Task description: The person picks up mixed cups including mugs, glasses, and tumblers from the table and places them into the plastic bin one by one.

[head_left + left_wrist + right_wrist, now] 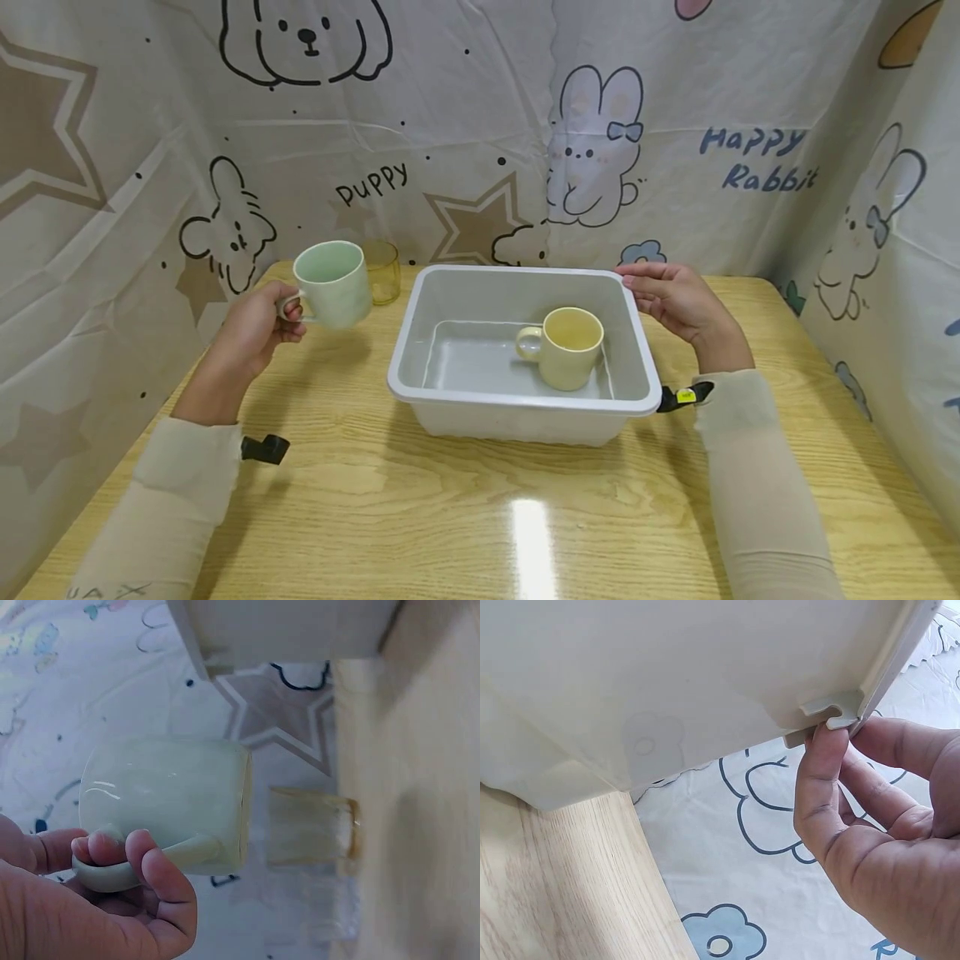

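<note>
Above the left part of the wooden table (420,492), the mint mug (339,287) is being held nearly upright, its handle (109,877) being gripped by the curled fingers of the left hand (251,327). At the far right corner of the grey bin (517,422), the rim is being pinched between thumb and fingers of the right hand (684,304); whether weight is being borne there cannot be told.

Handling judgement: with the mug being supported through one loop only, twisting is best being resisted by a firm wrist, and clearance is best being kept from the nearby amber glass (386,273). The rim is best being steadied lightly, without lifting, as the yellow mug (568,362) is being contained upright inside, towards the right.

Materials: light is being reflected softly by the smooth, apparently glazed mugs. A broad lip and rounded corners are being presented by the bin, seemingly plastic; a hook-shaped tab (832,709) is being shown under its rim. Transparency is being noted in the glass.
</note>
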The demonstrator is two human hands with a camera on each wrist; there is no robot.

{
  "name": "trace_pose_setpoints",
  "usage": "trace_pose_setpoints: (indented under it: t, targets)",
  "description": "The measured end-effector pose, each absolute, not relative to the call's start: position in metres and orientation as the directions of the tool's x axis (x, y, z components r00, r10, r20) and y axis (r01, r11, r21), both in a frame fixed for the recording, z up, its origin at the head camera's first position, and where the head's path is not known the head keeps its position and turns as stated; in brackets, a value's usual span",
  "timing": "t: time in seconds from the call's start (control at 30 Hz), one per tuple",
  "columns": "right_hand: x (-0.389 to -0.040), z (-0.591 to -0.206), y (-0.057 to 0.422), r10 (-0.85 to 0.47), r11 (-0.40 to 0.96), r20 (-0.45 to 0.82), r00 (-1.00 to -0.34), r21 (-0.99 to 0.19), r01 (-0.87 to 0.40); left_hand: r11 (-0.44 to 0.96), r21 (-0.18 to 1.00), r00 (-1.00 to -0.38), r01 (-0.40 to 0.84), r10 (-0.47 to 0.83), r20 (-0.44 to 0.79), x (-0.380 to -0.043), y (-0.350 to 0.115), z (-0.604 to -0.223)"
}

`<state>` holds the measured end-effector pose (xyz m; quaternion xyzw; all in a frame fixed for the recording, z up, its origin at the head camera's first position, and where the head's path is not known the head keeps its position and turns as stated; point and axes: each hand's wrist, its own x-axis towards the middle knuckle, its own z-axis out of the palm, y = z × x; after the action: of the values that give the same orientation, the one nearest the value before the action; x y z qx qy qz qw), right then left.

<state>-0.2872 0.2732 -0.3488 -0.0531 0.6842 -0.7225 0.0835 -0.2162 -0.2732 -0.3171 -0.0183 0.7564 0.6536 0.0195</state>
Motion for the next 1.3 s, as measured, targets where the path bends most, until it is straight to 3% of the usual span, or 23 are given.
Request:
trace_pose_setpoints:
  t: [0.37,0.73,1.3]
  targets:
    - [-0.286,-0.349,0.275,-0.201,-0.051,-0.034,-0.979,-0.998,0.045,0.203,0.979,-0.998,0.011,0.059,-0.002,-0.202,-0.241,-0.287]
    - [-0.287,-0.348,0.274,-0.203,-0.049,-0.028,-0.979,-0.998,0.039,0.17,0.983,-0.996,0.066,0.072,0.055,-0.194,-0.214,-0.271]
    - [-0.286,-0.348,0.274,-0.2,-0.056,-0.034,-0.979,-0.997,0.046,0.158,0.985,-0.987,0.065,0.154,0.04,-0.189,-0.165,-0.256]
